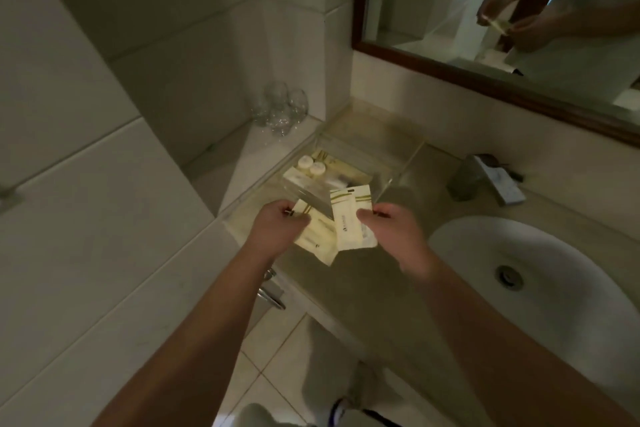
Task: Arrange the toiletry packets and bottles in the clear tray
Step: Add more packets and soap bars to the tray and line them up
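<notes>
The clear tray (367, 135) sits on the counter (363, 277), with the mirror (485, 10) on the wall at its 1 o'clock. Inside the tray, 2 bottles (311, 165) stand toward its 9 o'clock side. Glasses (280, 109) stand at the tray's 10 o'clock, the faucet (491, 180) at 3 o'clock and the sink basin (554, 288) at 4 o'clock. Over its 6 o'clock edge, the left hand (277, 229) holds the left-hand packets (317, 239). At their 3 o'clock, just beside them, the right hand (394, 229) holds the right-hand packet (351, 218).
</notes>
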Available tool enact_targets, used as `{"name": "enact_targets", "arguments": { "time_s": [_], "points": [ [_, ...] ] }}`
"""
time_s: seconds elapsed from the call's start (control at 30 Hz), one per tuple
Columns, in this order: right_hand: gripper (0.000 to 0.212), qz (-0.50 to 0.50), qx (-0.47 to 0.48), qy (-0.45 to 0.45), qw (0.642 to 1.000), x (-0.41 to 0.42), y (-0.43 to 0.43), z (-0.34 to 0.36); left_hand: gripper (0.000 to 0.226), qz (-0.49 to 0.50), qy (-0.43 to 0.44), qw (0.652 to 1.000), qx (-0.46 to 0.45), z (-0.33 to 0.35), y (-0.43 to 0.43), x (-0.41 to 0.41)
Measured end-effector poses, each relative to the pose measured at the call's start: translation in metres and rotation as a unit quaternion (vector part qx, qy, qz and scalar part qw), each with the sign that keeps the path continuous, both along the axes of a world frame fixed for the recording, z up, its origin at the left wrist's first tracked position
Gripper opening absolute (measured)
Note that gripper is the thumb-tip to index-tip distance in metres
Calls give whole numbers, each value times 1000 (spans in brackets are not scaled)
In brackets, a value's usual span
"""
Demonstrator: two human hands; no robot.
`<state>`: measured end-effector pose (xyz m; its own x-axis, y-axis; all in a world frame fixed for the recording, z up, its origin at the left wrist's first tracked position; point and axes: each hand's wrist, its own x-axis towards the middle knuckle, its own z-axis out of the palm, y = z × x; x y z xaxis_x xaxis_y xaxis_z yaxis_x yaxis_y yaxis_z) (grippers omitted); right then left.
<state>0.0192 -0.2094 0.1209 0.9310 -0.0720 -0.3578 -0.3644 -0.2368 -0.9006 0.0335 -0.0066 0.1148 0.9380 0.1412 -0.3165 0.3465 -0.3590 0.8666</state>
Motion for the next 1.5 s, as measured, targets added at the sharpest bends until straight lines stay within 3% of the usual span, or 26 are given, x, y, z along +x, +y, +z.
{"name": "enact_targets", "arguments": {
  "time_s": [0.17, 0.33, 0.67, 0.8, 0.97, 1.07, 1.4, 1.5],
  "points": [
    [24, -5, 2, 10, 1000, 48, -9, -8, 10, -15, -6, 999, 30, 0, -1, 45],
    [14, -57, 30, 36, 997, 81, -18, -13, 14, -20, -4, 999, 29, -2, 1, 91],
    [22, -125, -33, 91, 987, 137, -11, -37, 25, -102, 33, 994, 4, -24, 4, 199],
    [13, -141, -29, 39, 989, 150, -9, -38, 28, -106, 67, 992, -9, -34, 5, 233],
    [34, -149, 42, -6, 988, 150, -6, -42, 34, -115, 88, 988, -46, -44, 8, 258],
    [35, -148, 46, -39, 987, 151, -6, -47, 35, -125, 114, 983, -71, -51, 12, 262],
    [24, -149, 64, -51, 985, 159, 0, -43, 25, -145, 106, 982, -64, -46, 10, 265],
    [27, -164, 93, -56, 980, 158, 0, -42, 18, -150, 57, 987, -15, -41, 9, 262]
  ]
}}
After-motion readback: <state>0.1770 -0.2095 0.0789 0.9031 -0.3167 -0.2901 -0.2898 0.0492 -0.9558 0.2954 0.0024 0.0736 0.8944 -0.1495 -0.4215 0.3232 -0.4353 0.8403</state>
